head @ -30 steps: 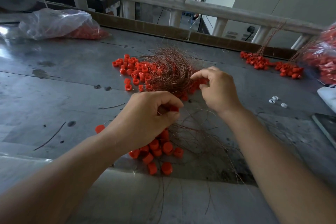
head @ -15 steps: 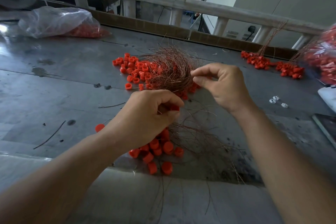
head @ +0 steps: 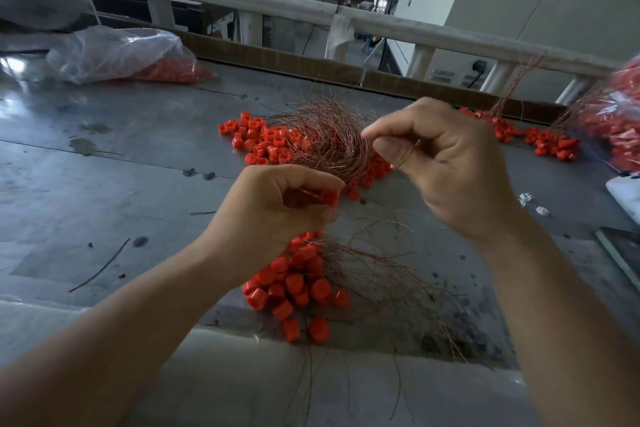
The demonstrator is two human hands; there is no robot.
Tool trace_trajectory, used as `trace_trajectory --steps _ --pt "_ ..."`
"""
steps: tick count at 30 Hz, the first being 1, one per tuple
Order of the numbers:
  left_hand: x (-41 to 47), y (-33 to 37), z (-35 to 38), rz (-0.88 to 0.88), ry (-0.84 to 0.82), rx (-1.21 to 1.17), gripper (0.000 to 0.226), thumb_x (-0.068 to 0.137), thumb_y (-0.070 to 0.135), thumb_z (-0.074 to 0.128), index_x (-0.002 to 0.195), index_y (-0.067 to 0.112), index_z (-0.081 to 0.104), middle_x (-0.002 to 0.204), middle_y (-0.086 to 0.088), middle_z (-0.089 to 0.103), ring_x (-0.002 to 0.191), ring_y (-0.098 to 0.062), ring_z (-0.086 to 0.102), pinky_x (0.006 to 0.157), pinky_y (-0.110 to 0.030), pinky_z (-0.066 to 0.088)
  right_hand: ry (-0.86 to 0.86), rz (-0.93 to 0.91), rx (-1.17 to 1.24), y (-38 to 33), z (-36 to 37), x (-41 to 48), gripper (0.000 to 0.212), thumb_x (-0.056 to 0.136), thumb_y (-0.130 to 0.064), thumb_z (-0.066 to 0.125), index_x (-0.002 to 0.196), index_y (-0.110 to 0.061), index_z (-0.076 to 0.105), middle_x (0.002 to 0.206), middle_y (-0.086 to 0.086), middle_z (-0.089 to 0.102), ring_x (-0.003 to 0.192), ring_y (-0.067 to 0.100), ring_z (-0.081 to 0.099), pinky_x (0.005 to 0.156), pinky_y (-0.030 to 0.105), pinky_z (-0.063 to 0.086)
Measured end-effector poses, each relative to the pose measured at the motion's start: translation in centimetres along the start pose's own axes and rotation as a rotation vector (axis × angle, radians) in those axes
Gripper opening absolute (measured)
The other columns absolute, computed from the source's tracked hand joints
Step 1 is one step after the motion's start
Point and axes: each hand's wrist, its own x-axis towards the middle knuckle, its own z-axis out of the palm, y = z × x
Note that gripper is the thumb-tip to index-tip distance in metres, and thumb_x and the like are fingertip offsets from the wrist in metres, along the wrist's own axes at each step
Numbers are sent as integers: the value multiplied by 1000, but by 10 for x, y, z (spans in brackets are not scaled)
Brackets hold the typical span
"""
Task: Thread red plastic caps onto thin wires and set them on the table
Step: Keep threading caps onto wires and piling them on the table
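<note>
My left hand (head: 277, 211) hovers over the grey metal table (head: 104, 184) and pinches a red cap (head: 328, 197) between thumb and fingers. My right hand (head: 446, 163) is raised beside it, thumb and forefinger pinching a thin copper wire (head: 367, 163) that trails down toward the left hand. Behind the hands lies a tangled bundle of copper wires (head: 325, 139) on a heap of loose red caps (head: 263, 142). Below my left hand lies a pile of caps threaded on wires (head: 294, 284), their wires trailing toward the near edge.
A clear plastic bag of red caps (head: 117, 55) lies at the back left. More threaded caps (head: 550, 146) lie at the back right, next to another bag of red caps (head: 620, 121). A white rail (head: 311, 10) runs behind the table. Small white bits (head: 530, 201) lie at the right.
My right hand has lifted away from the wire bundle and drawn back toward me with a wire pinched. My left hand has kept its place, still holding a cap.
</note>
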Motion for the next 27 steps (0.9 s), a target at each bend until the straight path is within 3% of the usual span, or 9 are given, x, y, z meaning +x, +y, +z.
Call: trace_trajectory --steps 3,5,9,15,23,27 --pt "0 1 0 -6 23 -58 38 65 -7 73 82 26 66 82 7 71 65 0 65 59 -9 49 -111 -2 -99 -4 7 -1 25 86 -6 56 107 -18 63 82 -7 55 79 1 53 73 11 41" --pt "0 1 -1 -10 27 -80 33 64 -6 73 81 21 67 83 1 71 68 -5 67 61 -12 52 -113 46 -69 -4 9 -6 25 83 -7 59 104 -21 63 82 -13 56 77 1 55 73 9 42" --pt "1 0 1 -19 22 -100 29 62 -6 73 75 19 67 78 0 71 67 -7 66 61 -14 52 -83 97 -4 0 13 -23 20 79 -5 65 88 -23 63 81 -13 59 78 1 56 68 8 41" --pt "0 1 3 -49 22 -147 29 50 16 70 79 18 69 80 2 72 65 -8 67 58 -14 51 -75 184 53 0 18 -32 28 83 -1 61 93 -28 63 83 -14 58 81 -3 55 70 7 40" --pt "-1 -2 3 -122 -62 -317 29 52 18 66 78 29 76 80 -2 74 73 -9 69 60 -13 51 9 256 141 -3 20 -33 32 77 -1 69 79 -31 59 69 -17 58 67 -7 57 60 5 41" --pt "1 -5 1 -157 -52 -391 27 59 14 64 83 17 74 80 -7 72 69 -12 67 57 -17 51 16 255 133 -4 22 -33 32 76 -1 70 78 -31 59 69 -17 59 66 -7 58 59 5 41"
